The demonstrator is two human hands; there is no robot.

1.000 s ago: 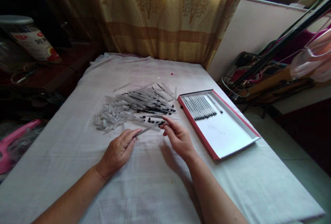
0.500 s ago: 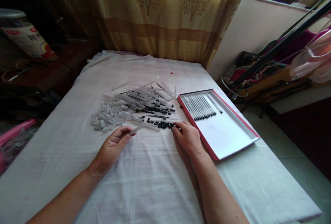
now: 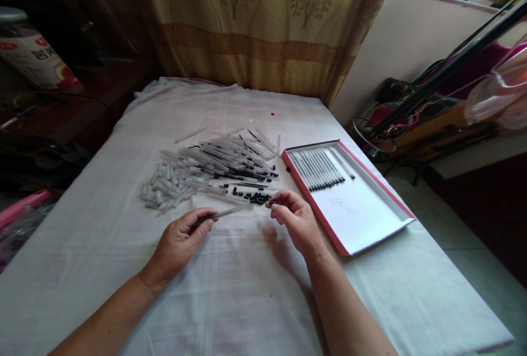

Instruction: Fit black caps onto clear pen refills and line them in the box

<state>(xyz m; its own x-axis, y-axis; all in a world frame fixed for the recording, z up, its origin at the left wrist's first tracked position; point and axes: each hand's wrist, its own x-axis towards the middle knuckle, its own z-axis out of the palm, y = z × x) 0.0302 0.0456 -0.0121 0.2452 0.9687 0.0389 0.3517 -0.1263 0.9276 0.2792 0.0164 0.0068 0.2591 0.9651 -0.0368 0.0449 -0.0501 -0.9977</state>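
My left hand (image 3: 181, 238) pinches a clear pen barrel (image 3: 224, 213) that points right, just above the white cloth. My right hand (image 3: 294, 219) is lifted a little and pinches a small black part (image 3: 273, 201) between thumb and fingers, close to the barrel's tip. Just beyond both hands lies a heap of clear pen barrels and refills (image 3: 224, 161), with several small black parts (image 3: 255, 198) at its near edge and clear caps (image 3: 162, 188) on its left. A red-edged box lid (image 3: 362, 219) at the right holds a row of finished pens (image 3: 319, 169).
The white cloth (image 3: 230, 290) covers a table whose right edge drops to a tiled floor. A patterned curtain hangs behind. A jar (image 3: 28, 54) and dark clutter stand on the left, a pink object (image 3: 20, 205) at the far left, cables and rods at the right.
My right hand went to the black parts at the pile's edge, then lifted back toward the left hand with one pinched. The left hand kept hold of the barrel.
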